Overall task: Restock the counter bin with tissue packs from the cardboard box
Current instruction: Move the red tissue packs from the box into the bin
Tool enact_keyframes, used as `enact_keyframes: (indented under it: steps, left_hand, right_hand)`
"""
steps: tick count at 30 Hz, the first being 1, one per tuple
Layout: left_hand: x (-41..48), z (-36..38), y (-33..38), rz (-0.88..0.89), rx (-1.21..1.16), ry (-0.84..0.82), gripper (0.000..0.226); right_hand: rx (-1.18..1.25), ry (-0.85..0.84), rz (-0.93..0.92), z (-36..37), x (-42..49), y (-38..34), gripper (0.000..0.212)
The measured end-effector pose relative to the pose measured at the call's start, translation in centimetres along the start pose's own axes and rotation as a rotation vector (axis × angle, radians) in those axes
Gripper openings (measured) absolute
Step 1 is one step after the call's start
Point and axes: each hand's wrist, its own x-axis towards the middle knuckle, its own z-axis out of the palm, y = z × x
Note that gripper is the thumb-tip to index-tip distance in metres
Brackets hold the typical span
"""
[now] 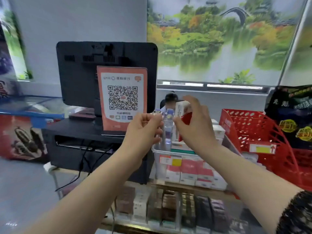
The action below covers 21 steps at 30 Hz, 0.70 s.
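Observation:
A clear plastic counter bin (156, 150) stands on the glass counter, with several white-and-pink tissue packs (189, 172) showing through its front wall. Just above the bin, my right hand (196, 124) grips a white-and-red tissue pack (182, 107) between thumb and fingers. My left hand (143, 130) is curled around an upright stack of pale purple tissue packs (167, 127) at the bin's left end. No cardboard box is in view.
A red perforated basket (253, 132) sits right of the bin. A black monitor back (106, 65) carrying an orange QR sign (122, 98) stands to the left. Small boxed goods (168, 208) lie under the glass counter. A person (170, 99) sits behind the counter.

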Motion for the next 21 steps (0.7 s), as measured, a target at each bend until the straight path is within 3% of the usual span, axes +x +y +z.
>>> enact_keyframes:
  steps: [4,7,14,17,21]
  left_hand:
    - [2.2,-0.1,0.5,0.003,-0.075,-0.038,0.012]
    - [3.5,-0.5,0.4,0.014,-0.078,-0.07,0.006]
    - [4.9,-1.1,-0.4,0.003,-0.1,-0.135,0.003]
    - [4.8,-1.4,-0.9,-0.006,-0.094,-0.168,0.004]
    - [4.7,-1.6,-1.5,-0.023,-0.082,-0.214,0.003]
  right_hand:
    - [-0.031,0.022,0.207,1.5,4.5,2.5,0.041]
    - [-0.138,-0.124,0.361,4.1,5.1,5.2,0.041]
    - [-0.487,-0.529,0.583,9.5,4.0,7.8,0.066]
    - [-0.617,-0.67,0.634,10.6,3.7,8.6,0.076]
    - [-0.781,-0.837,0.625,11.9,3.5,9.8,0.072]
